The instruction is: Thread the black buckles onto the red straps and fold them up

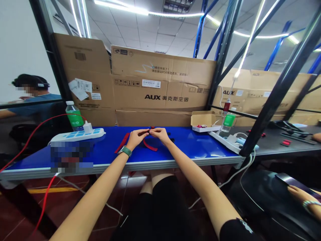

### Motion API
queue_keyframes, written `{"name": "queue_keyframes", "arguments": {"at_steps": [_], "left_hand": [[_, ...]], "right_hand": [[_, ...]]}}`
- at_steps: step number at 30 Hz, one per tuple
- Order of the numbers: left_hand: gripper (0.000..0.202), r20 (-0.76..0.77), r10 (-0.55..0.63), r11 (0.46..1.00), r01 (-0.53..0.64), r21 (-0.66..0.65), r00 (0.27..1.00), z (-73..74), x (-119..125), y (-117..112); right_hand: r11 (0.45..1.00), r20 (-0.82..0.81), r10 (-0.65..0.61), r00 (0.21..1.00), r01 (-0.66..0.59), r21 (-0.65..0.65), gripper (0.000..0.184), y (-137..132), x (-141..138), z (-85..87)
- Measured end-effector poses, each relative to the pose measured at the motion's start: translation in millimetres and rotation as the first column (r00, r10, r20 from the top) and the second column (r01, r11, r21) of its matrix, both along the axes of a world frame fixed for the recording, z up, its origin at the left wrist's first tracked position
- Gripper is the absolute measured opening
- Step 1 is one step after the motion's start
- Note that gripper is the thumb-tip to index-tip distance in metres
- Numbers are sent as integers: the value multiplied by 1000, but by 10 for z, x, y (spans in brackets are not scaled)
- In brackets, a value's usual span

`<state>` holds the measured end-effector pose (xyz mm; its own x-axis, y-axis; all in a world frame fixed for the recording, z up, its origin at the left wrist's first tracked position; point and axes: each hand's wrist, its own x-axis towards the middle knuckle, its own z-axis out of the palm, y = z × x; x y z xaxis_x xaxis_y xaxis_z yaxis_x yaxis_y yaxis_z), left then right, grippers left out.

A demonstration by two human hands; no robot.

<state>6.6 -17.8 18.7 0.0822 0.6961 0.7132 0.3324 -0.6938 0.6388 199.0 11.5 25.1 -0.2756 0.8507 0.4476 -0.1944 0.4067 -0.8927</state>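
Over the blue tabletop (200, 147), my left hand (136, 138) and my right hand (160, 134) meet fingertip to fingertip. Both are closed in a pinch around a small dark piece (148, 132), mostly hidden by the fingers. Just below them curves a red strap (150, 147); whether it joins the pinched piece I cannot tell. Beside my left hand lies another red strip (122, 143), partly behind the wrist with the green-banded watch (126, 151). Small black pieces (171, 138) rest to the right of my right hand.
A white power strip (77, 135) and a green-labelled bottle (74, 117) stand at left. An open carton (204, 128) with small red items sits at the back right, near another power strip (225, 143). Cardboard panels (163, 90) wall the back. Other people sit on both sides.
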Motion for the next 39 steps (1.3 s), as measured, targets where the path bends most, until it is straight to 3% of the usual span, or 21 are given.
{"name": "queue_keyframes", "arguments": {"at_steps": [5,10,12,17,25,29,33,36,39], "left_hand": [[39,66,-80,996,82,-37,995,-31,4,34],[37,67,-71,997,73,-28,995,-49,-1,46],[37,71,-87,995,89,-33,994,-44,0,37],[37,62,-70,997,72,-23,996,-10,7,-7],[30,-47,65,998,-65,4,997,-5,5,-7],[21,-33,87,996,-86,15,996,-7,-2,-15],[13,-122,213,976,-205,76,969,18,-20,-44],[12,-208,220,973,-200,116,953,40,-21,-69],[17,-239,220,972,-190,141,946,55,-13,-89]], "right_hand": [[995,59,-35,998,29,93,44,52,0,-18],[959,166,-173,971,128,254,36,47,2,-6],[957,169,-161,972,111,269,34,34,5,0],[992,105,5,994,-18,121,42,41,-18,-18],[986,81,-71,994,58,154,41,96,-24,-49],[991,101,-24,995,10,131,44,45,-46,-18],[993,110,120,987,-119,-11,48,-24,-67,-5],[978,84,182,980,-172,-115,51,-60,-54,-6],[977,64,181,981,-172,-129,53,-71,-41,-3]]}}
